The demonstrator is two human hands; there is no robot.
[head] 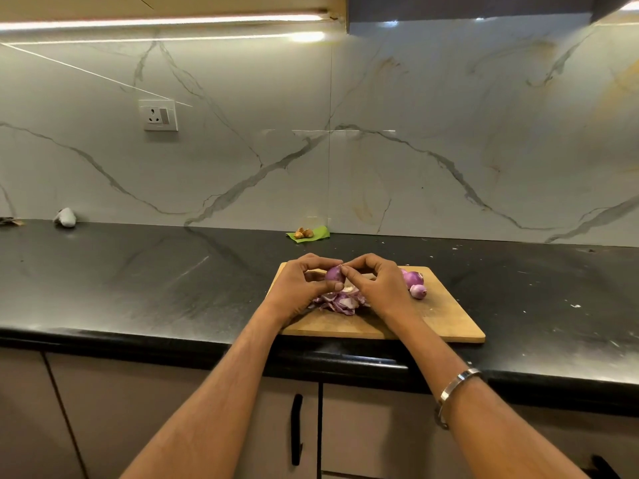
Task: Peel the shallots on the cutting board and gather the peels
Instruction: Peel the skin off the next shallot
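A wooden cutting board (446, 323) lies on the black counter near its front edge. Above the board's left part my left hand (301, 283) grips a purple shallot (333, 274) from the left. My right hand (377, 281) pinches the top of that same shallot with thumb and forefinger. Under both hands sits a heap of purple and white peels (340, 300). Two more shallots lie on the board to the right: a larger one (413, 278) partly hidden behind my right hand, and a small one (418, 291) in front of it.
A green leaf with small brown pieces (306, 234) lies at the back of the black counter (138, 271) by the marble wall. A crumpled white thing (65, 217) sits far left. Cabinet doors with black handles (296, 428) are below the counter edge.
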